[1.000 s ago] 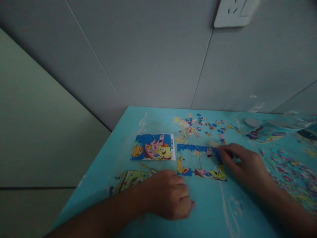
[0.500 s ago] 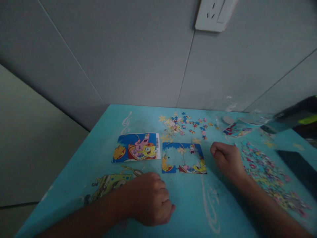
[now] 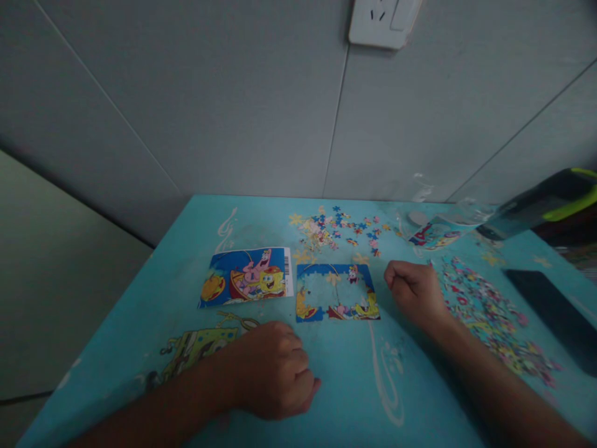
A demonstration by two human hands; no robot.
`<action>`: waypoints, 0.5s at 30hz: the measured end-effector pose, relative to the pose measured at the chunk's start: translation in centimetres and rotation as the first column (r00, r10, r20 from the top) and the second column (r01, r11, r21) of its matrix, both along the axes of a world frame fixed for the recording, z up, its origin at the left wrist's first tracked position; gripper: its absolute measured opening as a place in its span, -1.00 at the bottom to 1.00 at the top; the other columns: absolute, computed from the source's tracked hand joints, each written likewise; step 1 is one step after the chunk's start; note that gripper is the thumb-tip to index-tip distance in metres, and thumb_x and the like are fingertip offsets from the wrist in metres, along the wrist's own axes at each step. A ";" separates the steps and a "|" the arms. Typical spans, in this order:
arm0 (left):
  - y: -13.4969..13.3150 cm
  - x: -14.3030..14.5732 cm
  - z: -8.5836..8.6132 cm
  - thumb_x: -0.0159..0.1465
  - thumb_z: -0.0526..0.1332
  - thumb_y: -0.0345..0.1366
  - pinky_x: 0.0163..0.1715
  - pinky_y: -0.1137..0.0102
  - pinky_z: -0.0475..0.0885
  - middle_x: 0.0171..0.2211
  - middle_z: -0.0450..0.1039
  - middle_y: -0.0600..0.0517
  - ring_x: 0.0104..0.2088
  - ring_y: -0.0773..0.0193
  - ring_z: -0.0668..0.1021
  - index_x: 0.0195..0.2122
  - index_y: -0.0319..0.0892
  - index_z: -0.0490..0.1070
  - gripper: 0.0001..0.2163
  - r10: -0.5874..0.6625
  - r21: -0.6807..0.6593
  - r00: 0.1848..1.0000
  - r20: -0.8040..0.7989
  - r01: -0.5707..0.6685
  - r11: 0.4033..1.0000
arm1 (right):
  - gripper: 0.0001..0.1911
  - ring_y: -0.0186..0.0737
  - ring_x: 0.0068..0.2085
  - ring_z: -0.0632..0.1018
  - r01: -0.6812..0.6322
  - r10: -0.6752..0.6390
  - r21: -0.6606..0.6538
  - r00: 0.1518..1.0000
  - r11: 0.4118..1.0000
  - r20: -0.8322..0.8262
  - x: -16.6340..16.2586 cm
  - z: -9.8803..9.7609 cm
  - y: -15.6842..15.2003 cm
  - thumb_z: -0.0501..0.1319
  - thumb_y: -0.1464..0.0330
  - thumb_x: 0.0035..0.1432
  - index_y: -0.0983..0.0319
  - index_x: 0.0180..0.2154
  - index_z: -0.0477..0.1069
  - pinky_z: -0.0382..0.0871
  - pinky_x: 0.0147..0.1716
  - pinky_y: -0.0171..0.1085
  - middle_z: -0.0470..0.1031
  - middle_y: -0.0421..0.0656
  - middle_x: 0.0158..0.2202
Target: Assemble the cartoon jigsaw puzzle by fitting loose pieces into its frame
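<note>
My left hand [image 3: 277,372] is curled in a fist and rests on the table, in front of a partly built jigsaw puzzle [image 3: 310,313]. My right hand [image 3: 414,291], also a fist, lies just right of that puzzle, apart from it. Nothing shows between the fingers of either hand. The puzzle has a joined border with blue, yellow and red parts, and its middle is mostly open, showing the tabletop. A printed picture card [image 3: 247,274] of cartoon figures lies flat to its left. Behind the puzzle, loose puzzle pieces [image 3: 321,230] are scattered.
A large spread of colourful pieces [image 3: 485,305] lies right of my right hand, beside a dark flat phone-like object [image 3: 553,317]. At the back right are a clear printed container [image 3: 441,231] and a dark bottle-like object [image 3: 536,205]. A wall socket [image 3: 380,23] is above the blue table [image 3: 340,386].
The view has shifted slightly, so everything sits a little further left in it. Both fists keep their places on the table, and the puzzle and card look unchanged.
</note>
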State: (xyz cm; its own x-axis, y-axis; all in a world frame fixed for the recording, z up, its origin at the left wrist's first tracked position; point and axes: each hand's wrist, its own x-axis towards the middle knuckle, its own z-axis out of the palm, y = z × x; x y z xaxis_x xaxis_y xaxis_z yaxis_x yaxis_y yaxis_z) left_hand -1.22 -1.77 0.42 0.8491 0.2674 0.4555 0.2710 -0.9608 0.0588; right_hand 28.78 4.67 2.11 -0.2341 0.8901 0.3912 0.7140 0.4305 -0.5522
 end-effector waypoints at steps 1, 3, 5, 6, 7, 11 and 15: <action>0.0 0.0 0.0 0.28 0.20 -0.38 -0.69 0.25 0.13 -0.71 0.22 0.11 -0.69 0.30 0.30 -0.66 -0.12 0.25 -0.66 -0.002 -0.001 1.000 0.001 0.002 1.000 | -0.79 -0.33 -0.63 0.30 -0.002 0.002 -0.004 1.000 1.000 0.002 0.0 0.0 0.0 -0.02 0.53 -0.07 0.16 -0.63 0.23 0.14 -0.54 -0.31 0.23 -0.29 -0.69; 0.1 -0.1 0.0 0.29 0.20 -0.37 -0.69 0.26 0.12 -0.71 0.23 0.11 -0.68 0.30 0.30 -0.66 -0.12 0.25 -0.65 -0.002 -0.007 1.000 -0.004 0.001 1.000 | -0.79 -0.34 -0.63 0.30 -0.005 0.005 -0.010 1.000 1.000 0.002 0.0 -0.1 0.0 -0.01 0.53 -0.08 0.17 -0.63 0.23 0.14 -0.55 -0.31 0.23 -0.29 -0.69; 0.1 -0.1 0.0 0.29 0.20 -0.36 -0.68 0.27 0.12 -0.70 0.23 0.12 -0.68 0.31 0.30 -0.65 -0.12 0.25 -0.65 -0.002 -0.007 1.000 -0.019 0.002 1.000 | -0.79 -0.34 -0.63 0.30 -0.008 0.008 -0.010 1.000 1.000 0.004 0.0 -0.1 0.0 -0.01 0.54 -0.08 0.17 -0.63 0.23 0.13 -0.55 -0.31 0.23 -0.29 -0.69; 0.1 -0.2 0.0 0.29 0.21 -0.36 -0.68 0.27 0.12 -0.70 0.24 0.12 -0.68 0.31 0.30 -0.65 -0.12 0.26 -0.66 -0.006 -0.004 1.000 -0.026 0.005 1.000 | -0.79 -0.34 -0.64 0.30 -0.013 0.013 -0.007 1.000 1.000 0.006 0.0 -0.2 0.0 -0.01 0.54 -0.08 0.17 -0.63 0.23 0.12 -0.56 -0.31 0.22 -0.29 -0.69; 0.1 -0.2 0.0 0.29 0.22 -0.36 -0.67 0.28 0.12 -0.70 0.24 0.13 -0.68 0.32 0.30 -0.64 -0.13 0.26 -0.66 -0.008 0.000 0.999 -0.031 0.008 1.000 | -0.79 -0.35 -0.64 0.30 -0.020 0.020 0.000 1.000 1.000 0.008 0.0 -0.2 0.0 -0.01 0.54 -0.08 0.17 -0.62 0.24 0.12 -0.56 -0.32 0.22 -0.29 -0.69; 0.1 -0.2 -0.1 0.29 0.23 -0.35 -0.66 0.27 0.14 -0.70 0.24 0.13 -0.67 0.31 0.29 -0.65 -0.13 0.25 -0.65 -0.017 -0.009 0.999 -0.032 0.017 1.000 | -0.78 -0.38 -0.63 0.31 -0.044 0.043 0.027 0.999 0.999 0.019 0.0 -0.4 0.1 -0.02 0.55 -0.06 0.18 -0.61 0.24 0.13 -0.55 -0.34 0.23 -0.31 -0.68; 0.1 -0.2 -0.3 0.29 0.23 -0.35 -0.67 0.23 0.12 -0.69 0.25 0.12 -0.67 0.28 0.30 -0.65 -0.13 0.26 -0.65 -0.007 -0.015 1.000 -0.026 0.006 1.000 | -0.78 -0.39 -0.63 0.30 -0.057 0.057 0.028 0.998 0.998 0.020 0.0 -0.6 0.2 -0.03 0.56 -0.06 0.19 -0.61 0.23 0.13 -0.55 -0.35 0.23 -0.31 -0.67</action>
